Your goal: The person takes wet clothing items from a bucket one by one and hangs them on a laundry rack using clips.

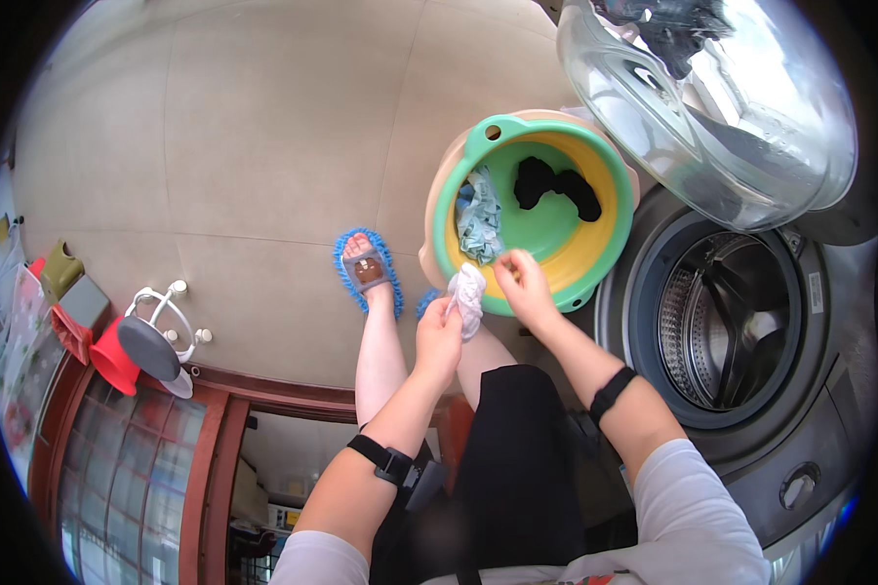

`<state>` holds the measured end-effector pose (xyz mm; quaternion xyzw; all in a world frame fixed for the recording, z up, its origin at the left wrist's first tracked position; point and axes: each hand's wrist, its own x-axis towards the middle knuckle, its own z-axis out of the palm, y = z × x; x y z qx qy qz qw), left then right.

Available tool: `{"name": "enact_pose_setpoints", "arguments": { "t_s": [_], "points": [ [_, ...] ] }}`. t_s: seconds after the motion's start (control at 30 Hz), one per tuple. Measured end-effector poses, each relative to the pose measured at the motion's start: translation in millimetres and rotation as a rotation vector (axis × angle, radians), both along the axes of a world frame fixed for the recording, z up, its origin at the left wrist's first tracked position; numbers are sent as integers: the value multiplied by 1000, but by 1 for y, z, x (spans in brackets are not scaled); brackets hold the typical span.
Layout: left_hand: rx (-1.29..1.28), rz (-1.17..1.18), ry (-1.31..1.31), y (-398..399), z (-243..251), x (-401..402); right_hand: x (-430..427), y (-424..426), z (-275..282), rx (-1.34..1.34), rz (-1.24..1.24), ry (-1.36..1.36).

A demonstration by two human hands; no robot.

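My left hand (439, 333) grips a crumpled white cloth item (470, 296), perhaps a sock, just outside the near rim of a round basin. My right hand (524, 284) is over that rim, its fingers loosely curled with a gap between thumb and forefinger; I see nothing in it. The basin (453, 259) has a green rim and floor and a yellow inner wall. Inside it, a light blue crumpled cloth (481, 219) lies on the left. A black bunched fabric piece (556, 186) rests towards the far right side.
To the right stands a grey front-loading washing machine with its glass door (710, 110) swung open and its metal drum (728, 322) showing. Under the green basin is a peach-coloured one (439, 212). A white-legged stool (168, 322) is at left, near a red-framed sliding door (212, 468).
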<state>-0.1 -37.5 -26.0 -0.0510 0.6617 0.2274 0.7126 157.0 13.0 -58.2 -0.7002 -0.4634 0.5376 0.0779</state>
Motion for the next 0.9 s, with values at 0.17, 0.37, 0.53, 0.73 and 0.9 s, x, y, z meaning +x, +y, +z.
{"name": "enact_pose_setpoints", "arguments": {
  "t_s": [0.17,0.37,0.53,0.73,0.9],
  "points": [
    [24,-33,-47,-4,5,-20,-19,16,-58,-120,146,43],
    [113,-88,-63,-11,11,-30,-15,8,-64,-161,-278,291],
    [197,-177,64,-16,33,-36,12,2,18,-174,-627,324],
    [50,-323,-174,0,83,-47,11,2,163,-249,-680,525],
    [67,-260,-267,28,134,-42,-5,-8,259,-161,-630,615]
  ]
}}
